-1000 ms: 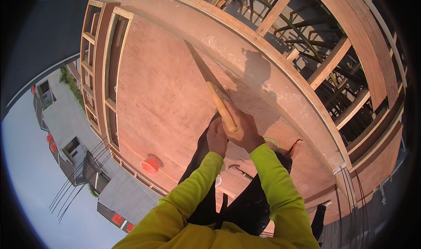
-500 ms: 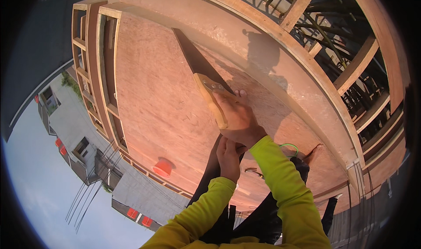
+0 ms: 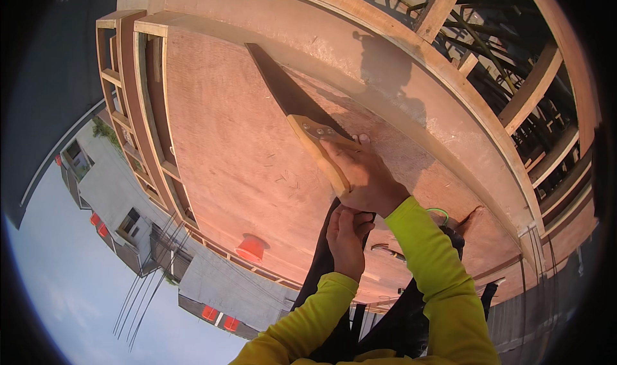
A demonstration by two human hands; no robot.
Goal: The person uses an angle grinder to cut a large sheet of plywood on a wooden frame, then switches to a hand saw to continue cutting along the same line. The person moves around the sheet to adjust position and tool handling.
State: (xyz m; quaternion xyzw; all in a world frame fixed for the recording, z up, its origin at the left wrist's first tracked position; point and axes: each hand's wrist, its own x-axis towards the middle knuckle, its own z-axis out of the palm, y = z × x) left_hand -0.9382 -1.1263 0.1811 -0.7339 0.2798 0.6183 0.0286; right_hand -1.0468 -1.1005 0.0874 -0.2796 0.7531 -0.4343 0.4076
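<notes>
My right hand [image 3: 371, 180] is closed around the wooden handle [image 3: 316, 153] of a handsaw. The saw's dark blade [image 3: 289, 92] points away to the far left over the reddish plywood sheet [image 3: 222, 108]. Just below the handle's lower end is my left hand [image 3: 348, 240], its fingers curled and pinched together near my black trouser leg [image 3: 324, 252]. Whatever those fingers hold is too small or hidden to make out. What look like bare toes [image 3: 362, 139] show beyond my right hand, beside the blade.
A red bucket-like object [image 3: 250, 249] stands on the plywood at left. Near my right forearm lie a dark curved tool [image 3: 388, 252] and a green loop [image 3: 439, 212]. A long raised board [image 3: 334, 53] borders the sheet; open timber framing [image 3: 536, 89] with gaps lies beyond. Short timber frames [image 3: 138, 108] edge the left.
The view has shifted slightly, so both hands and the saw appear a little lower and to the right. Both grips look the same, with my left hand still below the saw handle.
</notes>
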